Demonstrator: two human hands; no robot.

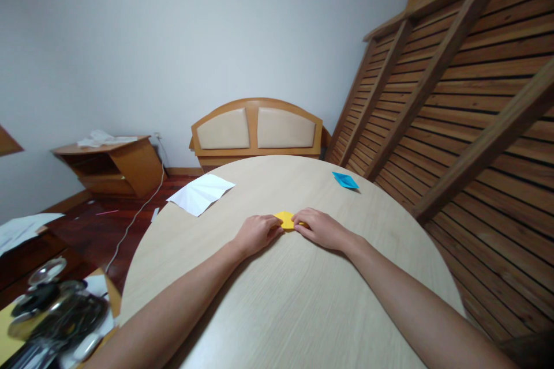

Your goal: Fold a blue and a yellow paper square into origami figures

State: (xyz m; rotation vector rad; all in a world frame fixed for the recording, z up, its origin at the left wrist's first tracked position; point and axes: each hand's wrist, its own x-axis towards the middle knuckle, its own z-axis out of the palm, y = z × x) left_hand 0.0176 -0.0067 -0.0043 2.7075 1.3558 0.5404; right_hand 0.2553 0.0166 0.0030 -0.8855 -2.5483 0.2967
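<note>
A small piece of folded yellow paper (pixel 285 220) lies near the middle of the round table, between my two hands. My left hand (pixel 259 233) closes on its left end, thumb and fingers together. On the right end, the fingers of my right hand (pixel 317 226) are closed in the same way. Parts of the paper under the fingertips are hidden. Farther back on the right rests a folded blue paper (pixel 345 180), diamond-like in outline. A creased white sheet of paper (pixel 201 193) lies at the table's left edge.
The pale wooden table (pixel 329 311) has a curved rim. A headboard (pixel 259 127) stands behind it, and a slatted wooden frame (pixel 471 98) leans along the right. To the left are a low cabinet (pixel 130 170), a cable (pixel 134 219) on the floor and a cluttered surface with glassware (pixel 47 271).
</note>
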